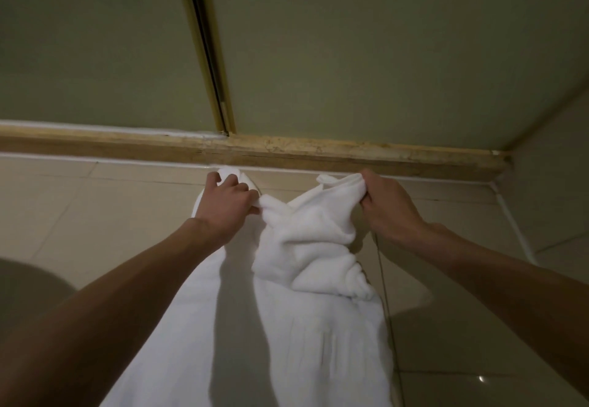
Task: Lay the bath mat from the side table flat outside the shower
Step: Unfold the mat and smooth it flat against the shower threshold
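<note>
The white terry bath mat (306, 327) hangs from both hands down toward me, bunched and folded near its top. My left hand (224, 204) grips the mat's top edge at the left, fingers closed on a fold. My right hand (387, 207) pinches the top edge at the right corner. Both hands hold the mat just in front of the shower's raised stone threshold (287, 151). The mat's lower part runs out of the bottom of the view.
Frosted shower glass panels (366, 49) with a brass-edged door seam (207, 46) rise behind the threshold. Glossy beige floor tiles (95, 209) spread left and right. A wall (548, 183) closes the right side. A rounded grey shape (28, 282) sits at the lower left.
</note>
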A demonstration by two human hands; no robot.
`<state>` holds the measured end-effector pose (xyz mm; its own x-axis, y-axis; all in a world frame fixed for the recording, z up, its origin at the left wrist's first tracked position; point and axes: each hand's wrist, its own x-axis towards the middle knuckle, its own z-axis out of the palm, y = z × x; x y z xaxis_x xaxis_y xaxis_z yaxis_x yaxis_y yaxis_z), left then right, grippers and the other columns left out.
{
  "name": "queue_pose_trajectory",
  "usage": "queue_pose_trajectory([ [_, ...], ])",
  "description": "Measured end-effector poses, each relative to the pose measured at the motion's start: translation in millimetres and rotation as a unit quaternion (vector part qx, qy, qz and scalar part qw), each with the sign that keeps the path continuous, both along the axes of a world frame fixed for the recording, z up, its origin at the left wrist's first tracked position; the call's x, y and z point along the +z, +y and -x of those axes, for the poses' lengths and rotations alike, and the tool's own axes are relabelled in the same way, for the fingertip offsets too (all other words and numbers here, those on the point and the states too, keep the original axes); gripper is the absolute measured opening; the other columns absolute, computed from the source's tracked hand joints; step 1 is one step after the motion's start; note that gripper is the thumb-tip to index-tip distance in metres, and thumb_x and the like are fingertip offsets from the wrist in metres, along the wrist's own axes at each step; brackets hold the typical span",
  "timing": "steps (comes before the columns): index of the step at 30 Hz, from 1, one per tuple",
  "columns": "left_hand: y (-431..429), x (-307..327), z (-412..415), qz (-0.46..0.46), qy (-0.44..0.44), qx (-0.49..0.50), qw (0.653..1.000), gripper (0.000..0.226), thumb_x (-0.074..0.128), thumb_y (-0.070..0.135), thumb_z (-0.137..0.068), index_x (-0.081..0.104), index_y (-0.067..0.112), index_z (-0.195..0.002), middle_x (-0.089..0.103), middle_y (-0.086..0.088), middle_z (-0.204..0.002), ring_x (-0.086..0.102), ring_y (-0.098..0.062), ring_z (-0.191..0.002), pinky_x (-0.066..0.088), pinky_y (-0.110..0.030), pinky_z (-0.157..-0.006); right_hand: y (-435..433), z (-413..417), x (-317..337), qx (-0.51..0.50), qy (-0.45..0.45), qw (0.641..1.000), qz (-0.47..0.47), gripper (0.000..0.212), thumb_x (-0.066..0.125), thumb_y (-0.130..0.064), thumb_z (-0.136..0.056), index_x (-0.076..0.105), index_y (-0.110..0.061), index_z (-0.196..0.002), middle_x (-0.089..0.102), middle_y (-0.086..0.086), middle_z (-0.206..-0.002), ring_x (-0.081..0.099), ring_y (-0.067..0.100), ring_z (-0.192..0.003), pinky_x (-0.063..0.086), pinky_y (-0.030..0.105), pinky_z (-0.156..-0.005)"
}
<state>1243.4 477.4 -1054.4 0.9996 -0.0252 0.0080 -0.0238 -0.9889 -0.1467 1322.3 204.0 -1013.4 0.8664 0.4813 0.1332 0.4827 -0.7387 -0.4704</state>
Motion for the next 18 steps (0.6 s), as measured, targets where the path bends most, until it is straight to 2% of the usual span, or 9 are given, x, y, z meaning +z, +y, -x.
queue_pose_trajectory([
  [2,-1.4,1.2,-0.1,-0.01,0.009,0.007,1.0,0.025,0.047,0.042,-0.095,0.062,0.026,-0.105,0.066,0.005,-0.097,0.046,-0.022,-0.103,0.019,-0.042,-0.09,-10.9,-1.1,1.2,-0.005,-0.011,1.0,0.002,0.009,0.043,-0.014,-0.092,0.046,-0.019,-0.086,0.068,0.013,-0.094,0.062,0.033,-0.083,0.039,0.033,-0.063],
  [6,-1.6,4.4,-1.1,-0.04,0.025,0.023,0.999,0.023,0.044,0.038,-0.096,0.06,0.028,-0.108,0.066,0.005,-0.102,0.044,-0.021,-0.107,0.018,-0.041,-0.089,-36.7,-2.0,9.5,-0.028,-0.011,0.999,0.013,0.017,0.043,-0.013,-0.091,0.057,-0.01,-0.1,0.068,0.015,-0.104,0.063,0.036,-0.094,0.049,0.043,-0.076],
  [11,-8.6,10.7,-4.0,-0.076,0.041,0.042,0.995,0.024,0.044,0.04,-0.096,0.06,0.032,-0.111,0.066,0.007,-0.107,0.044,-0.02,-0.11,0.022,-0.043,-0.095,-64.1,2.0,19.1,-0.052,-0.033,0.997,0.041,0.018,0.047,-0.008,-0.09,0.059,-0.007,-0.103,0.068,0.02,-0.104,0.063,0.039,-0.094,0.047,0.039,-0.073],
  [13,-11.7,12.9,-2.2,-0.083,0.048,0.048,0.994,0.025,0.043,0.04,-0.096,0.059,0.033,-0.113,0.066,0.007,-0.109,0.043,-0.02,-0.112,0.022,-0.044,-0.097,-75.1,3.7,23.5,-0.07,-0.033,0.995,0.058,0.022,0.047,-0.007,-0.09,0.058,-0.004,-0.109,0.066,0.023,-0.108,0.062,0.04,-0.097,0.048,0.042,-0.077],
  [18,-2.7,18.2,11.4,-0.111,0.067,0.063,0.99,0.025,0.04,0.041,-0.095,0.058,0.035,-0.11,0.066,0.008,-0.112,0.042,-0.018,-0.114,0.022,-0.044,-0.097,-115.3,6.7,39.2,-0.119,-0.04,0.989,0.076,0.023,0.047,-0.004,-0.088,0.058,-0.004,-0.109,0.066,0.023,-0.109,0.061,0.04,-0.099,0.048,0.044,-0.08],
])
